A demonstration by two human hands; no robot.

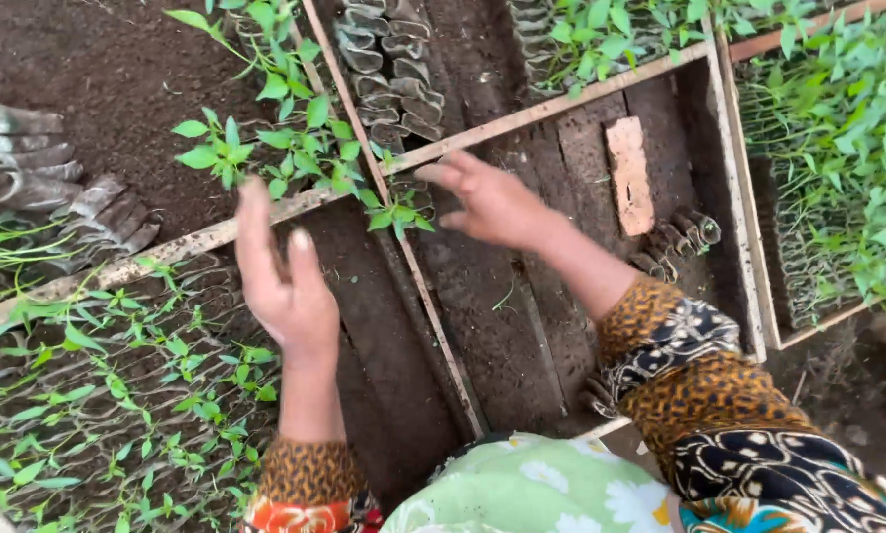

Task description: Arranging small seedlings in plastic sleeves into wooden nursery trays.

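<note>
My left hand [283, 281] is raised over the dark soil, fingers apart and pointing up toward a cluster of green seedlings [285, 148]; it holds nothing. My right hand [490, 202] reaches left across a thin wooden slat [403, 247], fingers spread and empty, just right of the same seedlings. Both wrists wear patterned orange and black sleeves. Small dark nursery bags [388, 64] stand in rows behind the seedlings.
A long wooden batten [561, 107] frames the beds. A reddish brick [630, 176] lies on the soil at right. Dense seedling trays fill the lower left [117, 395] and right [838, 148]. Empty soil bags [48, 188] lie at left.
</note>
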